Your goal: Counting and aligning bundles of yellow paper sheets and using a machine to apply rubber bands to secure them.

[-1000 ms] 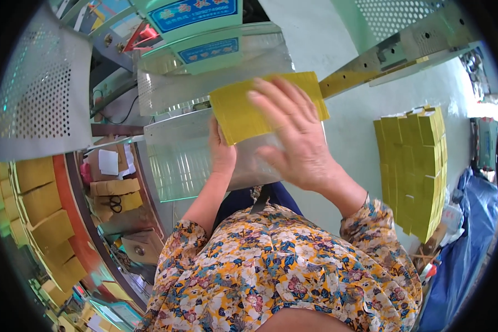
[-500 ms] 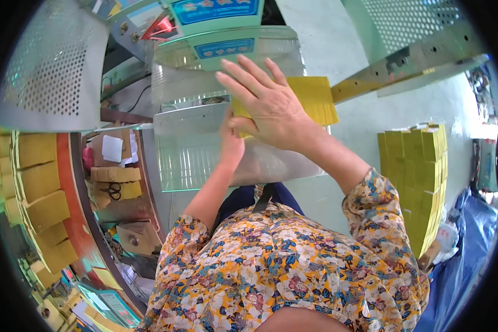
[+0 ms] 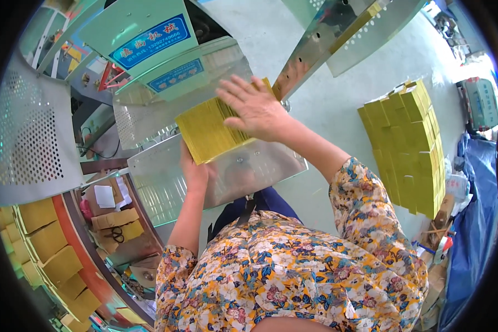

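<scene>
A thick stack of yellow paper sheets [image 3: 207, 130] lies tilted over a clear, glossy panel of the machine, edges showing as fine lines. My left hand [image 3: 195, 170] grips its near left end from below, its fingers partly hidden behind the stack. Across the right part of the stack lies my right hand [image 3: 257, 112], palm down with fingers stretched out and thumb apart. Beyond the hands stands the pale green machine [image 3: 144, 27] with blue labels, its transparent cover [image 3: 216, 63] just past the stack.
A metal bar [image 3: 315, 52] slants up right from the stack. Bundled yellow stacks [image 3: 406, 146] stand on the floor at right, near a blue tarp [image 3: 476, 177]. On the left are a perforated metal guard [image 3: 33, 133], a shelf with scissors [image 3: 115, 234] and brown stacks [image 3: 44, 240].
The whole view has turned and shifted. More of the yellow stack now shows, extending left into my left hand. My right hand still lies outstretched over it.
</scene>
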Tool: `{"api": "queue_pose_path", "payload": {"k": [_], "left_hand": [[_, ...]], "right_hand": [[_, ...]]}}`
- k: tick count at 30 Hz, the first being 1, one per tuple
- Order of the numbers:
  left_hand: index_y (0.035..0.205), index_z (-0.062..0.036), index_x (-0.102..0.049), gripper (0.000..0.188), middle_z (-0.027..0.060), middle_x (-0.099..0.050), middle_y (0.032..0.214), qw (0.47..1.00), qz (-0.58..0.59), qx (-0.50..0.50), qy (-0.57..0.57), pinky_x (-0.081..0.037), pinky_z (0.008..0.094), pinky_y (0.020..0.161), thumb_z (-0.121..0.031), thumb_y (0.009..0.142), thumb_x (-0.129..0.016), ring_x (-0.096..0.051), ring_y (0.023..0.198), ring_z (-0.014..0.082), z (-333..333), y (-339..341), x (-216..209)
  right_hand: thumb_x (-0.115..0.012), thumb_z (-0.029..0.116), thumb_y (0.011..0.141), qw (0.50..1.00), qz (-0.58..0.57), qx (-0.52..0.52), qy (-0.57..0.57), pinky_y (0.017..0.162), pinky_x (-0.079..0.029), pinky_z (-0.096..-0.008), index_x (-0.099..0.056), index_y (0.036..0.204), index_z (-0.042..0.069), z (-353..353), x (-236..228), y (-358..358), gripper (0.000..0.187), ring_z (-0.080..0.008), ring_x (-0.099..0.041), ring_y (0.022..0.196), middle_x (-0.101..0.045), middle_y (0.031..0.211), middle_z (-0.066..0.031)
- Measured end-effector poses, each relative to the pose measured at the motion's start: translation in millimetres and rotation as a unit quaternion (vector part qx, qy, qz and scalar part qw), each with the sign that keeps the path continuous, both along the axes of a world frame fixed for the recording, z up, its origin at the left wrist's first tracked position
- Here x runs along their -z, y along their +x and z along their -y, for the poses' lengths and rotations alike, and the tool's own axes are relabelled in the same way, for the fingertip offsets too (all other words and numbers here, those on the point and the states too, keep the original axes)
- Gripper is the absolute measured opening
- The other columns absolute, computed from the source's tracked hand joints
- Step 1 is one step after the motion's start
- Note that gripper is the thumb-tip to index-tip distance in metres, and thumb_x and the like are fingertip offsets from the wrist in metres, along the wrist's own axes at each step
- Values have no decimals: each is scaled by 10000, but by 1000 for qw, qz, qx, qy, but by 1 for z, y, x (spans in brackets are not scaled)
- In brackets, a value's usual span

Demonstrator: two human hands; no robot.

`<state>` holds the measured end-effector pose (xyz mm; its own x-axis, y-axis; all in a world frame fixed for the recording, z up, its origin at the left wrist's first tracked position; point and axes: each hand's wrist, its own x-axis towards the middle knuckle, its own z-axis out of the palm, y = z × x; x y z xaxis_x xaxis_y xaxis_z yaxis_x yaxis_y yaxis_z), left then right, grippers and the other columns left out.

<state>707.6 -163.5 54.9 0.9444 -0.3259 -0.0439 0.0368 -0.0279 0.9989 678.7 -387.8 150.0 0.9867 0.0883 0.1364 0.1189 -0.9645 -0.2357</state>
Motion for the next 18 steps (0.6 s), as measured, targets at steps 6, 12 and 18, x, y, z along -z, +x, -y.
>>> {"api": "queue_pose_path", "payload": {"k": [6,12,18], "left_hand": [[1334,-21,-494,363,76,-587,1245,1000,6,-18,6,-433,293,966,-118,985,-495,-550,1135,168,-5,6,4],[1326,-9,-498,361,84,-580,1267,994,83,-2,65,-414,305,996,-148,993,-497,-535,1164,181,-8,8,3],[1271,7,-536,330,88,-604,1216,996,74,-4,55,-433,318,963,-179,1005,-473,-559,1116,184,-28,15,21]], "right_hand": [[-644,115,841,961,209,-1,180,1065,-387,-442,-577,1242,43,7,-33,-47,413,-314,-506,1266,-587,1294,-115],[-530,-18,849,829,129,302,452,926,-476,-335,-607,1158,13,64,80,-113,320,-200,-622,1047,-668,1093,-114],[-538,-15,836,793,0,228,565,862,-479,-312,-596,1177,29,32,106,-87,349,-178,-616,950,-653,1012,-89]]}}
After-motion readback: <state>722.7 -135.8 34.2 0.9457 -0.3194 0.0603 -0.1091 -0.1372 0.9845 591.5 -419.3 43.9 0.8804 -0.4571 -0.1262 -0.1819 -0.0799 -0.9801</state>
